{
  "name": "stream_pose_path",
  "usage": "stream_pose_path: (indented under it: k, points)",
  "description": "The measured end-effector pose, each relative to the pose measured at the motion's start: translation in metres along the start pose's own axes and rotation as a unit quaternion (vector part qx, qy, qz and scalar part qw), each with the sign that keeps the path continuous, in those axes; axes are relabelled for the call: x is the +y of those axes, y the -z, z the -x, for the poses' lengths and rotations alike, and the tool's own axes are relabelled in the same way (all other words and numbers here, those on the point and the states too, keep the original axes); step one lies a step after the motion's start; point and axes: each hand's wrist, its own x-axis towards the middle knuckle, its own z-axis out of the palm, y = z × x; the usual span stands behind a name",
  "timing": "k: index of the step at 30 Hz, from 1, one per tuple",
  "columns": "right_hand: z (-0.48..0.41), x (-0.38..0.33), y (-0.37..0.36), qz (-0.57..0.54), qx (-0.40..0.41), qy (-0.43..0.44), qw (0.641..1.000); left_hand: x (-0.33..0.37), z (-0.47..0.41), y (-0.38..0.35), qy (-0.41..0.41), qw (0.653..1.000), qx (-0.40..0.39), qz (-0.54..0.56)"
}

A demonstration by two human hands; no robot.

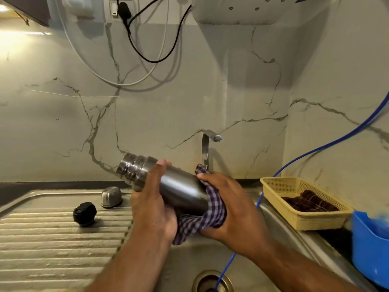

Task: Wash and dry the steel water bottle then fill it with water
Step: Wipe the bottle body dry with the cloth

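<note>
The steel water bottle lies tilted above the sink, its open threaded mouth pointing up and left. My left hand grips its upper body just below the neck. My right hand holds a blue-and-white checked cloth wrapped round the bottle's base. On the ribbed drainboard to the left lie the black inner stopper and the steel cup lid.
The steel tap stands behind the bottle, with no water running. The sink basin's drain is below, with a blue hose leading into it. A yellow basket with a dark cloth and a blue tub sit at the right.
</note>
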Motion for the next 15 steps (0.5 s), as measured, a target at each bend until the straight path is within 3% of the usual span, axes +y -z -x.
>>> stream_pose_path:
  k: [4, 8, 12, 15]
  points:
    - [0.001, 0.013, 0.007, -0.098, -0.005, -0.065, 0.993, 0.009, -0.001, -0.001, -0.005, 0.999, 0.022, 0.029]
    - [0.002, 0.009, 0.010, -0.251, -0.026, -0.137, 0.958, 0.014, -0.001, 0.004, 0.006, 0.998, 0.031, 0.052]
    - [0.003, -0.017, 0.002, -0.414, 0.074, -0.207, 0.883, 0.001, -0.003, 0.011, 0.090, 0.992, 0.001, 0.087]
    - [-0.006, -0.025, 0.004, -0.499, 0.104, -0.255, 0.822, -0.006, -0.010, 0.012, 0.050, 0.993, -0.035, 0.103]
